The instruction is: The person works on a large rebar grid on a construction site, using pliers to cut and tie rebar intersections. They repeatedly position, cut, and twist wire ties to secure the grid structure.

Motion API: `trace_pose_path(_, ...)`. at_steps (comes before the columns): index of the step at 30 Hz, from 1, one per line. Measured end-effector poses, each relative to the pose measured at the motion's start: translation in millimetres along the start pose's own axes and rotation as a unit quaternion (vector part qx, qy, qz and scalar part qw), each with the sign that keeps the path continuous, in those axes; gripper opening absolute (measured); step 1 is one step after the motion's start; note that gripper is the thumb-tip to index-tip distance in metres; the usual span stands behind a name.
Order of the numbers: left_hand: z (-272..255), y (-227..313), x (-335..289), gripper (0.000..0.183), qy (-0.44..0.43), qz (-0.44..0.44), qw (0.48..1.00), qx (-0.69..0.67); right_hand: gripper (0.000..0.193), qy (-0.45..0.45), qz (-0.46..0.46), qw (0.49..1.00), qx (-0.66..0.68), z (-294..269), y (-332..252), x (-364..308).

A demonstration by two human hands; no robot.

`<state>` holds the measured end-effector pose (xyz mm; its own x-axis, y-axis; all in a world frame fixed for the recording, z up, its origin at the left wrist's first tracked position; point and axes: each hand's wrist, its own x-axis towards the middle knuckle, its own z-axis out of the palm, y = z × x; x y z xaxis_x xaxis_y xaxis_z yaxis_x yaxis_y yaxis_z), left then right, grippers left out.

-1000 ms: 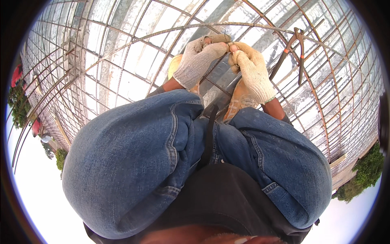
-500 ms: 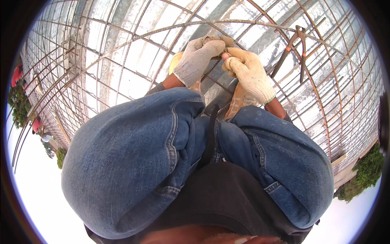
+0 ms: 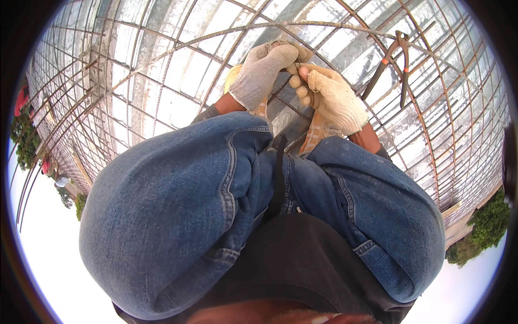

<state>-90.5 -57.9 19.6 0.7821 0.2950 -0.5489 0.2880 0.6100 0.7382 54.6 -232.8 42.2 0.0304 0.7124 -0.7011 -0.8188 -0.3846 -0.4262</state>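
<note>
My left hand (image 3: 263, 73) wears a pale knitted work glove with bare fingertips. Its fingers are curled and closed, close above the steel bar mesh. My right hand (image 3: 333, 98), in a cream knitted glove, is closed too, its bare thumb tip pressed toward the fingers. Both hands almost meet over the mesh between my feet. Whatever they pinch is too small and hidden to make out. To the right of my right hand, a pair of end-cutting nippers (image 3: 386, 67) with dark handles and orange bands lies on the bars, jaws pointing away.
Rusty reinforcing bars (image 3: 426, 124) form a grid over shiny ribbed metal decking (image 3: 121, 59). One curved bar (image 3: 232, 33) crosses above my hands. A tan and orange shoe (image 3: 319, 132) stands below my right hand. Loose bar ends (image 3: 65, 102) stick out at the left.
The left hand has shifted slightly up and away. My right hand has turned and drawn a little to the right, its fingers now more visible. The nippers stay put.
</note>
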Motion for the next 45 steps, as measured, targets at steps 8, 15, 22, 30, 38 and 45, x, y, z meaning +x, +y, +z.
trace_pose_path(8,8,15,-1,0.034,0.005,-0.017,0.997,0.078,0.052,0.016,0.013,0.998,0.063,-3,5,2)
trace_pose_path(15,15,19,-7,0.036,0.015,-0.033,0.997,0.066,0.039,0.105,-0.030,0.993,-0.040,2,6,1)
trace_pose_path(22,19,23,-11,0.033,0.033,-0.032,0.997,0.058,0.035,0.145,-0.072,0.963,-0.216,9,-6,-2)
trace_pose_path(30,33,34,-11,0.030,0.111,-0.002,0.976,0.186,0.037,0.152,-0.161,0.917,-0.333,17,-17,-6)
trace_pose_path(38,22,21,-2,0.027,0.117,0.025,0.953,0.277,0.039,0.181,-0.130,0.919,-0.325,23,-6,-8)
trace_pose_path(45,3,20,6,0.025,0.139,0.061,0.973,0.174,0.040,0.185,-0.086,0.959,-0.199,24,-7,-8)
